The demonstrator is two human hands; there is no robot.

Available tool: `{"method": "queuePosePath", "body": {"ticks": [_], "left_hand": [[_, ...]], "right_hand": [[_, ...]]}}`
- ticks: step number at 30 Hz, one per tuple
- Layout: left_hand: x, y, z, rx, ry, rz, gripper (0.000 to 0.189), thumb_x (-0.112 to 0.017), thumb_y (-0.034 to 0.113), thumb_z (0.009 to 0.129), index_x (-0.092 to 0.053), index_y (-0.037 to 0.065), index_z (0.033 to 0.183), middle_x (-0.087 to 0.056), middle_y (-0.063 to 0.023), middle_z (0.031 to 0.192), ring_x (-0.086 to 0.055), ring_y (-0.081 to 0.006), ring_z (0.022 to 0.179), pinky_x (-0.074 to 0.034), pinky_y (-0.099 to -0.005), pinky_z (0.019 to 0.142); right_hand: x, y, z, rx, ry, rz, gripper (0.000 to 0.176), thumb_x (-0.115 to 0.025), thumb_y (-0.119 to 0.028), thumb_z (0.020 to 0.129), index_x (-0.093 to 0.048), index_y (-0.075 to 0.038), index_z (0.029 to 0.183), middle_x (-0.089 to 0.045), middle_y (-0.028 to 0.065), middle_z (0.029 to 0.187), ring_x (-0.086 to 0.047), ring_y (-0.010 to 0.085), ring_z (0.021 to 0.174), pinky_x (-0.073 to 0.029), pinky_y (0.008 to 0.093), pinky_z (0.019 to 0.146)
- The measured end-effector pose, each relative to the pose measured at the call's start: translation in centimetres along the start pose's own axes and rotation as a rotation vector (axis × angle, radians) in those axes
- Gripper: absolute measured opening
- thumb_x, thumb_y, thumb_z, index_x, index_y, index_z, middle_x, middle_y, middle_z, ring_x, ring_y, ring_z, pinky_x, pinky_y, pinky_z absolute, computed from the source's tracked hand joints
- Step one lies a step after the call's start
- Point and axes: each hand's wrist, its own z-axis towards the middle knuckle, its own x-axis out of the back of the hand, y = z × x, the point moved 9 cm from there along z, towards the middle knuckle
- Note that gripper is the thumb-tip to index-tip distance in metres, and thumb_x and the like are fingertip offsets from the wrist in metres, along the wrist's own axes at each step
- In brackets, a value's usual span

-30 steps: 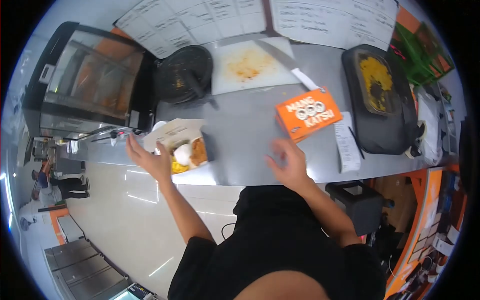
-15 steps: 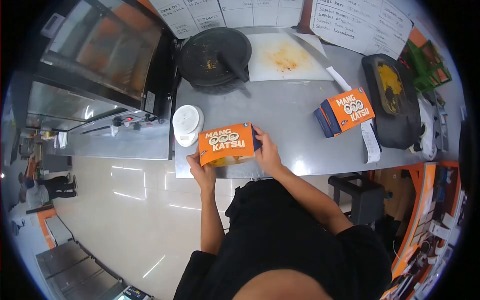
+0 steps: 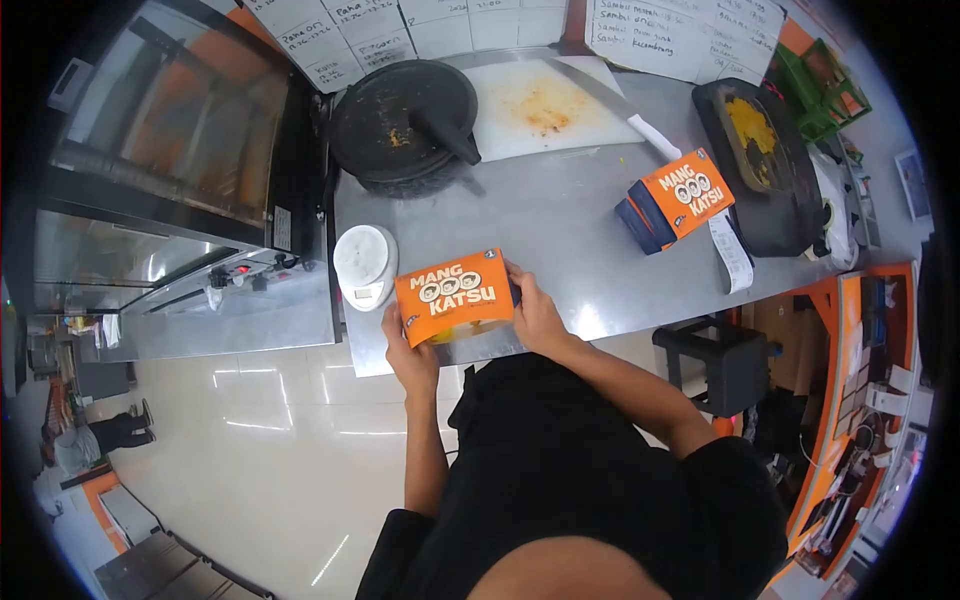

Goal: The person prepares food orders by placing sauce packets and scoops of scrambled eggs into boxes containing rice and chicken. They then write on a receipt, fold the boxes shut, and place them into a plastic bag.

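Between my hands is an orange and dark-blue food box (image 3: 455,299) printed "MANG KATSU". Its near side shows an opening with something yellow inside. My left hand (image 3: 410,352) grips the box's left edge, fingers closed on it. At the right end my right hand (image 3: 536,310) holds the dark-blue side, thumb near the top. A second box (image 3: 684,200) of the same print stands on the steel counter (image 3: 560,235) to the right, a paper receipt (image 3: 731,255) beside it. Left of the held box sits a white kitchen scale (image 3: 364,260).
At the back are a black stone mortar (image 3: 380,115) with a pestle (image 3: 447,138), and a stained white cutting board (image 3: 560,105) with a knife (image 3: 640,122). A black tray (image 3: 782,215) holds yellow food. A glass-fronted cabinet (image 3: 180,130) stands left; a person (image 3: 95,443) is farther off.
The view has shifted and turned slightly, so the counter items sit a little more to the left. Both hands keep their hold on the box, its top now tilted more toward the camera.
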Motion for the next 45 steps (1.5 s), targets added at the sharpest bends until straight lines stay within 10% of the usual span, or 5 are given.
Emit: {"method": "queuePosePath", "body": {"ticks": [5, 17, 26, 33, 45], "left_hand": [[0.1, 1.8, 0.1, -0.292, -0.107, 0.215, 0.060, -0.058, 0.001, 0.093, -0.038, 0.005, 0.150, -0.063, -0.0266, 0.127, -0.062, -0.0393, 0.119, -0.048, -0.0398, 0.100], [-2.2, -2.0, -0.3, 0.171, -0.602, -0.164, 0.062, -0.051, 0.019, 0.102, -0.024, -0.012, 0.149, -0.041, -0.0290, 0.146, -0.043, -0.0372, 0.135, -0.033, -0.0433, 0.114], [-2.8, 1.7, 1.0, -0.506, -0.596, 0.470, 0.062, -0.052, 0.034, 0.098, -0.037, 0.007, 0.152, -0.014, -0.0285, 0.162, -0.010, -0.0456, 0.151, -0.009, -0.0607, 0.119], [-3.7, 4.1, 1.7, -0.665, -0.762, 0.448, 0.083, -0.067, 0.054, 0.086, -0.039, 0.013, 0.152, -0.016, -0.0340, 0.158, -0.015, -0.0532, 0.147, -0.019, -0.0601, 0.118], [-3.6, 4.7, 2.5, -0.866, -0.774, 0.586, 0.074, -0.070, 0.043, 0.088, -0.045, 0.004, 0.146, -0.041, -0.0316, 0.145, -0.041, -0.0521, 0.132, -0.043, -0.0480, 0.107]], "right_hand": [[0.2, -1.6, 0.1, 0.049, -0.169, -0.364, 0.052, -0.044, 0.006, 0.080, -0.043, 0.009, 0.131, -0.048, 0.0293, 0.141, -0.038, 0.0452, 0.139, -0.032, 0.0486, 0.117], [-0.4, 0.3, 0.7, -0.132, -0.186, -0.421, 0.049, -0.039, -0.030, 0.104, -0.045, 0.000, 0.142, -0.046, 0.0207, 0.144, -0.045, 0.0391, 0.128, -0.040, 0.0521, 0.103], [-0.5, -5.8, 1.9, 0.420, -0.330, -0.597, 0.067, -0.055, -0.042, 0.097, -0.038, -0.003, 0.149, -0.034, 0.0215, 0.155, -0.030, 0.0388, 0.144, -0.030, 0.0570, 0.111], [-2.6, -4.8, 2.5, 0.621, -0.666, -0.712, 0.094, -0.068, -0.061, 0.082, -0.036, -0.006, 0.151, -0.025, 0.0250, 0.157, -0.021, 0.0415, 0.148, -0.029, 0.0604, 0.111], [-3.3, -6.1, 3.7, 0.739, -0.703, -0.632, 0.075, -0.069, -0.049, 0.086, -0.044, -0.010, 0.146, -0.038, 0.0282, 0.146, -0.038, 0.0477, 0.132, -0.040, 0.0523, 0.109]]}}
